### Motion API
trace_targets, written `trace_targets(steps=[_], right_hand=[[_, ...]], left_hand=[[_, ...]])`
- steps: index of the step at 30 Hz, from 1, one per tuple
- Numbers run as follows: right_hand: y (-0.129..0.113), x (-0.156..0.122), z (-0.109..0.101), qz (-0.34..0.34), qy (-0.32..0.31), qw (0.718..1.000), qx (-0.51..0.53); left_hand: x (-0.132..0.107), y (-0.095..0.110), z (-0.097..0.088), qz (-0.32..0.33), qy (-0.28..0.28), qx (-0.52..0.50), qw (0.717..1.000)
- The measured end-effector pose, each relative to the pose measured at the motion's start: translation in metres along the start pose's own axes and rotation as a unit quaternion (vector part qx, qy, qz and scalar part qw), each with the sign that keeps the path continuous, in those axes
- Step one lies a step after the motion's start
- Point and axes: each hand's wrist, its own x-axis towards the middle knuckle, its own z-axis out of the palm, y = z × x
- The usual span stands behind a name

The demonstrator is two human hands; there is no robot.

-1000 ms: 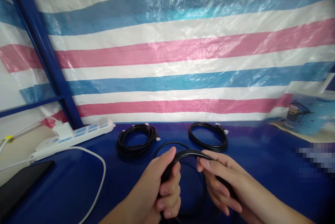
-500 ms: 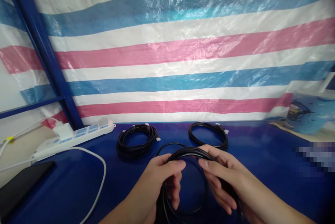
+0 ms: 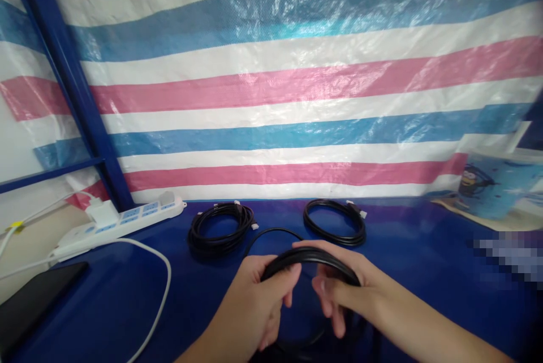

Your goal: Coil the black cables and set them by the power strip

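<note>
**Two hands hold a bundle of black cable (image 3: 316, 255)**

The cable is black, smooth and a bit shiny. Its strands lie side by side and bend over in a round arch, like a little bridge. It is low in the middle of the view, in both hands, above the blue surface (image 3: 203, 301). Lower down, more loops are dark and hard to see.

The left hand (image 3: 265, 289) has its fingers curled around the bundle, with the thumb pressing on it. The right hand (image 3: 369, 286) has its fingers bent loosely around the other side, and its thumb tip sits below the arch.

Just behind the hands, one thin black strand (image 3: 275, 229) curves along. Farther back lie two black rings of cable, a fat left coil (image 3: 216, 249) and a thinner right coil (image 3: 345, 241), both with white tips. A white power strip (image 3: 123, 228) is off to the left. A striped sheet (image 3: 271, 91) hangs behind everything.
</note>
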Motion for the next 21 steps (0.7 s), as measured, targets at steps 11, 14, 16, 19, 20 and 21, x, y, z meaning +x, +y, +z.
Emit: trace_targets(steps=[11,14,16,19,20,21], right_hand=[[0.004,-0.001,0.0,0.095,0.017,0.984,0.153],[0.002,0.0,-0.002,0.069,-0.017,0.994,0.082],[0.001,0.001,-0.002,0.009,-0.027,0.999,0.032],[0.0,0.001,0.0,-0.064,-0.031,0.997,-0.017],[0.001,0.001,0.0,-0.072,-0.031,0.997,-0.022],[0.002,0.001,0.0,-0.074,-0.032,0.997,-0.022]], left_hand=[[-0.005,0.012,-0.005,-0.086,-0.081,-0.133,0.984],[-0.011,0.02,-0.006,-0.13,-0.107,-0.105,0.98],[-0.014,0.024,-0.006,-0.138,-0.101,-0.086,0.982],[-0.015,0.025,-0.005,-0.163,-0.125,-0.05,0.977],[-0.015,0.024,-0.006,-0.174,-0.132,-0.036,0.975],[-0.014,0.023,-0.006,-0.185,-0.138,-0.023,0.973]])
